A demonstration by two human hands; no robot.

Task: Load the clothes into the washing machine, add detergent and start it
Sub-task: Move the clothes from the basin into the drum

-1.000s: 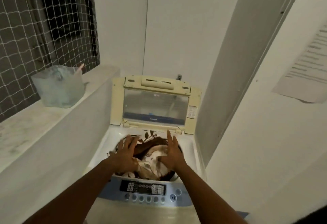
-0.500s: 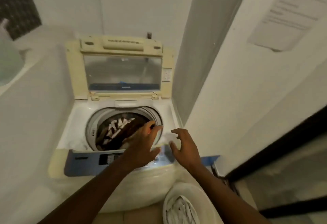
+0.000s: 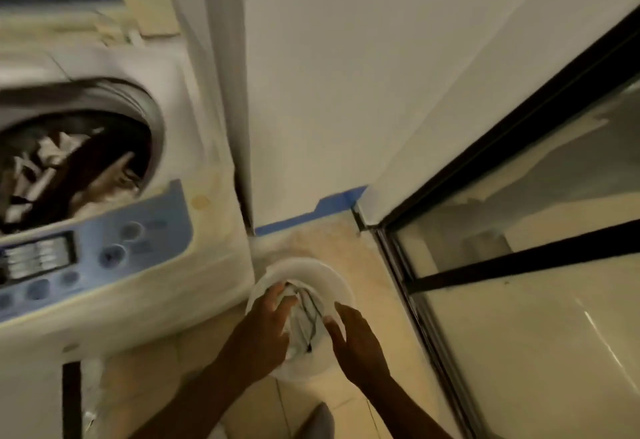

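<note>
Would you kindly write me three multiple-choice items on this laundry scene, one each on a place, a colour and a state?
1. Where is the white bucket?
A. on the floor right of the washing machine
B. on top of the machine
C. inside the drum

2. What colour is the control panel?
A. red
B. blue
C. green

3. What is the state of the drum?
A. open, clothes inside
B. closed
C. open, empty

Answers:
1 A: it stands on the tiles beside the machine, with the left hand and right hand reaching into it.
2 B: the button strip is blue.
3 A: brown and white clothes show through the opening.
</note>
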